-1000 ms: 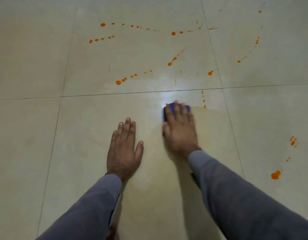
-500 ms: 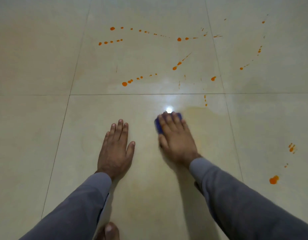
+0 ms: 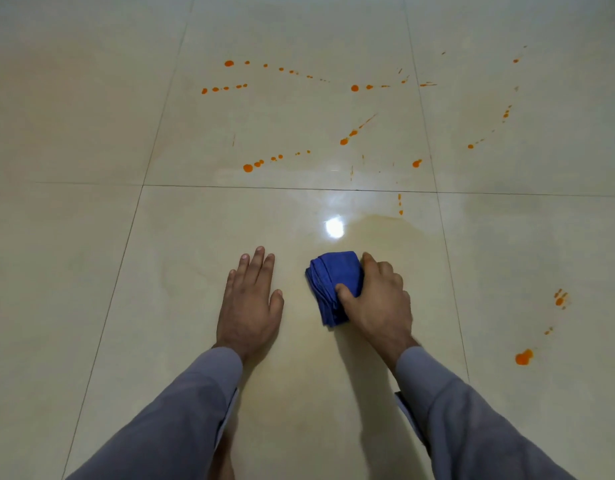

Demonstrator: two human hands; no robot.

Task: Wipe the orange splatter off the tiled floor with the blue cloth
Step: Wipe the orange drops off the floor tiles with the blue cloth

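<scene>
2 hands rest on the glossy cream tiled floor, both in grey long sleeves. Taking the folded blue cloth as the landmark and going left to right: well left of it, dark grout lines cross and mark off the large square tiles. Just left of the cloth, apart from it, the left hand lies flat, palm down, fingers straight and slightly spread, holding nothing. The cloth itself is a thick folded wad lying on the floor, its stacked edges showing along its left side. The right hand clasps it from the right, thumb pressed onto the top of the cloth and fingers curled around its far right edge.

Just beyond the cloth sits a bright round light reflection, and beyond and to the right of it a faint yellowish wet smear spreads over the tile. Farther beyond the cloth, across the grout line, the orange splatter runs in several dotted trails of drops and thin streaks. Well to the right of the cloth, more orange spots lie on the next tile, the largest blob nearest the camera.
</scene>
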